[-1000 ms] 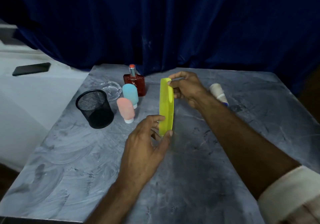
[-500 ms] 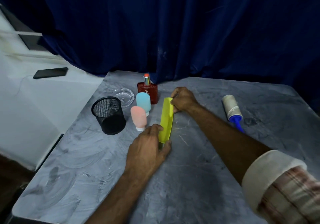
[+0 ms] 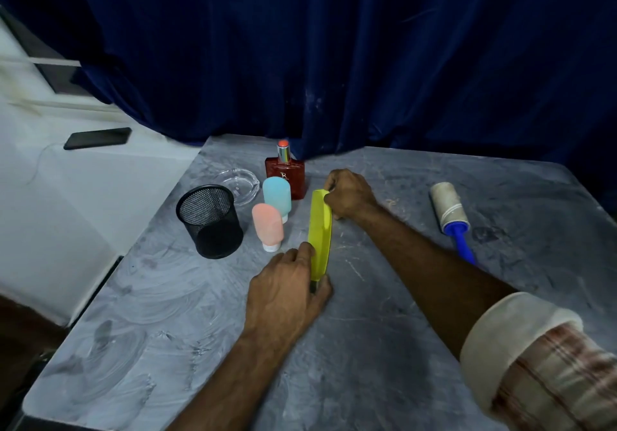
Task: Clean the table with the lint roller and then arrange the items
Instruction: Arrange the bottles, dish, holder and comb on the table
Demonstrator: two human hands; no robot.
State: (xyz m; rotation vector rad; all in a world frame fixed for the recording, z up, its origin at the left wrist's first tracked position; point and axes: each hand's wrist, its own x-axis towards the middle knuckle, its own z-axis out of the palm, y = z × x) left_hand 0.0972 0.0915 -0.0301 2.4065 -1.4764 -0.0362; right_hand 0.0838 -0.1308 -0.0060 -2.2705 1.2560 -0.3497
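A long yellow strip (image 3: 320,233) is held on edge at the table (image 3: 367,347), its long axis running away from the person. The left hand (image 3: 287,293) pinches its near end; the right hand (image 3: 350,193) curls its fingers round the far end. The roller (image 3: 449,208) lies well to the right, nearer the right hand. Both ends of the strip are covered, and whether it touches the table is unclear.

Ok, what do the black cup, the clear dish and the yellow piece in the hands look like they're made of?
Black cup: metal wire mesh, matte black; light shows through its weave.
Clear dish: glass or hard plastic, glossy; the look leaves it open.
Yellow piece: probably smooth plastic, matte, evenly coloured with a thin curved edge; the left hand and right hand grip its ends.
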